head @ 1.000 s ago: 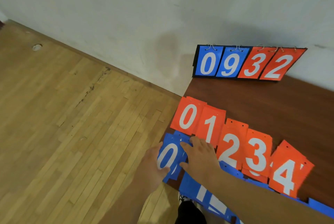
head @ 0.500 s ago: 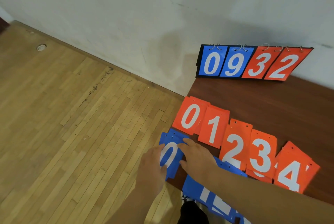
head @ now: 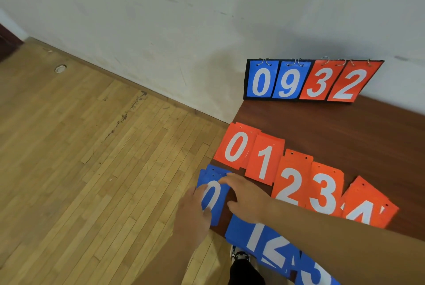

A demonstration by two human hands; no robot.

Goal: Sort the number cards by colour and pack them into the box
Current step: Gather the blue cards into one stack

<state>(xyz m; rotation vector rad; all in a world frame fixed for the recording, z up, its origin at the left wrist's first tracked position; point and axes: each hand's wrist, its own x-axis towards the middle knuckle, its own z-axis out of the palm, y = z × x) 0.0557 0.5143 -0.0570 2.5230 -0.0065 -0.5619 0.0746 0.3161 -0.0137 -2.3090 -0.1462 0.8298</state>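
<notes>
A person's left hand (head: 195, 213) and right hand (head: 249, 197) hold a stack of blue 0 cards (head: 213, 195) at the near left corner of a dark wooden table (head: 345, 128).
The left hand pinches the stack's left edge, thumb on top beside the white zero, fingers probably beneath but hidden. The right hand lies flat, fingers spread, touching the stack's top and right edge. The stack overhangs the table's left edge. Just behind runs an overlapping row of orange-red cards (head: 292, 181) numbered 0 to 4. More blue cards (head: 259, 238) lie along the near edge under the right forearm. A flip scoreboard (head: 308, 80) reading 0932 stands at the back against the wall (head: 207, 20).
</notes>
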